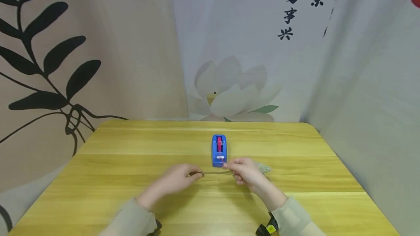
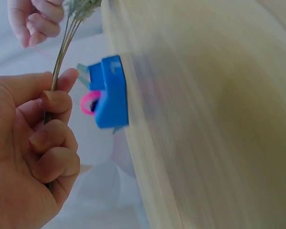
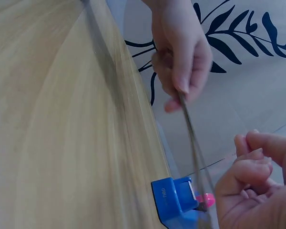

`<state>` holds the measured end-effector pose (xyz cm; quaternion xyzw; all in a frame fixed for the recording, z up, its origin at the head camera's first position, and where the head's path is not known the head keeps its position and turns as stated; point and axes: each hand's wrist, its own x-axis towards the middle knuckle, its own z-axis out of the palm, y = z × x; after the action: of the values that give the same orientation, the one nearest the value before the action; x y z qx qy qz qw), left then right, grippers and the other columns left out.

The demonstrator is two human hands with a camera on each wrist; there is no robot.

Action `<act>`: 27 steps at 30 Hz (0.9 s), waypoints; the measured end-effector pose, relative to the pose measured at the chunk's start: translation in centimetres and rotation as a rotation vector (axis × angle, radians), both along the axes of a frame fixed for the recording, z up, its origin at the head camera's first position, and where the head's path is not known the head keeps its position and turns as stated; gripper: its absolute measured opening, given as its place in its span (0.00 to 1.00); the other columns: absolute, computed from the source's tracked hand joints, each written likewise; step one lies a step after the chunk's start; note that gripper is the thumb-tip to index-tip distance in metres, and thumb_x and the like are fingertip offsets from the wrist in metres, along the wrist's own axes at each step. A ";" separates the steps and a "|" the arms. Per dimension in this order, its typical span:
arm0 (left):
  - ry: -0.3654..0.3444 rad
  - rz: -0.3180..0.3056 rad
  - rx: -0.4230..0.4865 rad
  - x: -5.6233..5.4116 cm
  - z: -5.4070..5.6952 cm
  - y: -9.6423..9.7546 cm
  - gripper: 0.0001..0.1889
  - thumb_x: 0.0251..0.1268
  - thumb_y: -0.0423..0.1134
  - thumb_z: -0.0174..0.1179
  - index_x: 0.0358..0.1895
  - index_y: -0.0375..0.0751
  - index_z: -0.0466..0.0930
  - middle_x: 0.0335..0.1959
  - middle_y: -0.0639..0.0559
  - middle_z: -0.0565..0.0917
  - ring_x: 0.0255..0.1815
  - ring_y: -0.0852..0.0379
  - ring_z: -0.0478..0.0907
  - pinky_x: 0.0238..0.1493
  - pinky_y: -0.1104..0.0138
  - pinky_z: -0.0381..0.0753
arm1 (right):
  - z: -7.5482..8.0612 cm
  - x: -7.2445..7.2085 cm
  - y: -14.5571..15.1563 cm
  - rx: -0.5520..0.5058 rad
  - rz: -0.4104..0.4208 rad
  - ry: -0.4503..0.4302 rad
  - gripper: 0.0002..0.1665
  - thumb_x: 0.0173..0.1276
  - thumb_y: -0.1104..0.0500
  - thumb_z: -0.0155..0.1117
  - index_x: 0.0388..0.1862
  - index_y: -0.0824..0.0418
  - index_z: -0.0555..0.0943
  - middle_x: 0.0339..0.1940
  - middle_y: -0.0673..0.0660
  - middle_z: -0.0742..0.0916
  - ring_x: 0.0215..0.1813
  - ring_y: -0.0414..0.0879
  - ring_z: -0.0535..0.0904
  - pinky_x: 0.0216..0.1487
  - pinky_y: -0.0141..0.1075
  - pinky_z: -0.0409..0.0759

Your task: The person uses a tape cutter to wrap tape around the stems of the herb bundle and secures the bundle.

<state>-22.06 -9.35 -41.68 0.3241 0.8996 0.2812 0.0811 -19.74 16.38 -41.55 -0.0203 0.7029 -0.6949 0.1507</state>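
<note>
Left hand [image 1: 180,178] pinches thin brown stems [image 1: 213,173] with pale heads [image 1: 264,167]; right hand [image 1: 246,173] pinches pink tape [image 1: 222,160]. The table's [image 1: 131,156] side edges lie well apart.

High and farthest back, the head view looks forward and down over the desk [image 1: 108,177]; in close, steeply tilted, both wrist views share the blue tape dispenser [image 2: 113,98], left of centre in one, bottom in the other.

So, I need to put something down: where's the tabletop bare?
The tabletop is bare from the blue tape dispenser to the left edge, beyond the left hand, and from the plant heads to the right edge. Crowded: mid-table, with the right hand and stems before the dispenser.
</note>
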 end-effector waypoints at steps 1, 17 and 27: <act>0.003 0.001 0.005 0.0 0.0 0.4 0.14 0.73 0.48 0.53 0.48 0.48 0.86 0.43 0.58 0.85 0.41 0.62 0.79 0.43 0.59 0.79 | -0.1 0.1 0.0 0.000 -0.003 -0.001 0.14 0.66 0.58 0.65 0.37 0.72 0.82 0.15 0.47 0.71 0.15 0.36 0.59 0.16 0.26 0.58; -0.045 0.021 0.122 0.1 -1.3 3.1 0.10 0.72 0.43 0.55 0.45 0.47 0.85 0.38 0.56 0.84 0.27 0.64 0.72 0.28 0.67 0.74 | -2.2 2.0 -1.2 0.018 -0.112 -0.005 0.18 0.64 0.58 0.67 0.39 0.74 0.81 0.15 0.46 0.71 0.14 0.35 0.60 0.16 0.25 0.59; -0.094 0.018 0.163 -0.1 -1.4 3.7 0.12 0.74 0.44 0.53 0.49 0.46 0.84 0.35 0.53 0.84 0.23 0.63 0.69 0.24 0.68 0.72 | -2.8 2.5 -1.4 0.009 -0.143 -0.005 0.19 0.65 0.56 0.67 0.42 0.74 0.82 0.14 0.47 0.72 0.14 0.36 0.60 0.14 0.25 0.57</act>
<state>-22.13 -5.68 -43.06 0.3079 0.8719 0.3691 0.0942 -17.28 14.99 -44.38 0.0325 0.7052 -0.7008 0.1027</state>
